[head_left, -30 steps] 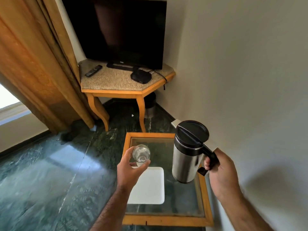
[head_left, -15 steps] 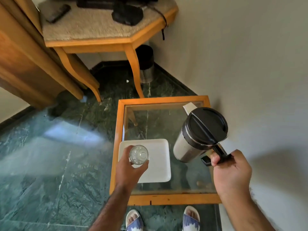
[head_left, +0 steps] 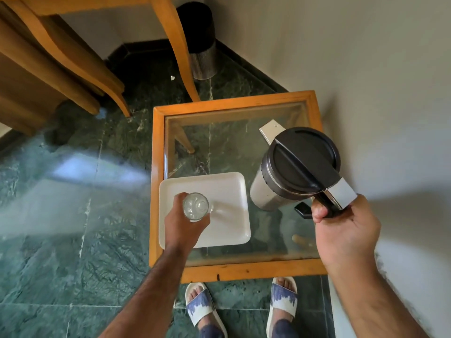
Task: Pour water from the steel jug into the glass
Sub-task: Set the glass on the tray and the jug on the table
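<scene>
My left hand (head_left: 183,227) grips a clear drinking glass (head_left: 196,206), held upright above the left half of a white tray (head_left: 227,191). A steel jug (head_left: 294,169) with a black lid and black handle hangs above the right side of the glass-topped table, and my right hand (head_left: 346,228) is closed on its handle. The jug leans slightly left, with a wide gap between it and the glass. No water is flowing.
The small table (head_left: 231,270) has an orange wooden frame and stands against the wall on the right. A steel bin (head_left: 201,52) sits in the far corner beside the legs of a wooden table (head_left: 178,42). My feet in sandals (head_left: 202,311) touch the table's near edge on the green marble floor.
The view has tipped downward, so the television and upper table have left the frame. The glass and the jug sit lower, over the tray and table, with both grips unchanged.
</scene>
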`<state>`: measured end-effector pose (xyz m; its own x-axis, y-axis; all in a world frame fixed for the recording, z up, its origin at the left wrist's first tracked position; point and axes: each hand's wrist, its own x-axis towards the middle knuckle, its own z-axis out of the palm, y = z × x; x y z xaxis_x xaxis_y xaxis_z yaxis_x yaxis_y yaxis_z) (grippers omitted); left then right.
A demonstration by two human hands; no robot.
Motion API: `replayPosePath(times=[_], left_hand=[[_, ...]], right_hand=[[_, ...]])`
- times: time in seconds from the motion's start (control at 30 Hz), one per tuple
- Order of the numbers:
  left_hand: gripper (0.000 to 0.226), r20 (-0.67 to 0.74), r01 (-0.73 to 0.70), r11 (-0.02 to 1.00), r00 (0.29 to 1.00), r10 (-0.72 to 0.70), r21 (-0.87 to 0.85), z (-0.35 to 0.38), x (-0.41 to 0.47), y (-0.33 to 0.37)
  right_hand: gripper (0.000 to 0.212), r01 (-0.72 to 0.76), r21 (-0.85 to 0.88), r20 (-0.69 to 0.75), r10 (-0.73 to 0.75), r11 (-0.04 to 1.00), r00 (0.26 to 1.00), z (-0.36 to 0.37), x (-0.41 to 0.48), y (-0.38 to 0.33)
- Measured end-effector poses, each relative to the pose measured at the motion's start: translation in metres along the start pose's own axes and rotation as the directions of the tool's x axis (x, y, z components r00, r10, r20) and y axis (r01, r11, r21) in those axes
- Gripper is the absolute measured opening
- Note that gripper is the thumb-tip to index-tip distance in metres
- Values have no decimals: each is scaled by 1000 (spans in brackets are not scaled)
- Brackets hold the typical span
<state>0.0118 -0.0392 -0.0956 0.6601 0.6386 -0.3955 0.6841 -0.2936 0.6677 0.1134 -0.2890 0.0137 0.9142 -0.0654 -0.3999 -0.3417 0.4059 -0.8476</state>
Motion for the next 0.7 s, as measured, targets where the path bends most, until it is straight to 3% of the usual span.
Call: replayPosePath(times=[0.1,0.2,0.3,0.7], left_hand=[[67,11,19,1000,1000,-19,21,6,2,-5],[68,-3,26,999,1000,-26,23,9,2,-7],[67,-16,36,999,999,-36,20,12,3,-6],[64,-39,39,999,999,-38,21,16,5,-12]], right_hand=[[58,78,-149,-49,-86,986,995,-9,5,9],[56,14,25,-16,-14,1000,1000,-9,8,13],[43,28,8,-29,-28,1000,999,-12,11,15],[59,-56,78,-84,63,995,995,-25,5,31]])
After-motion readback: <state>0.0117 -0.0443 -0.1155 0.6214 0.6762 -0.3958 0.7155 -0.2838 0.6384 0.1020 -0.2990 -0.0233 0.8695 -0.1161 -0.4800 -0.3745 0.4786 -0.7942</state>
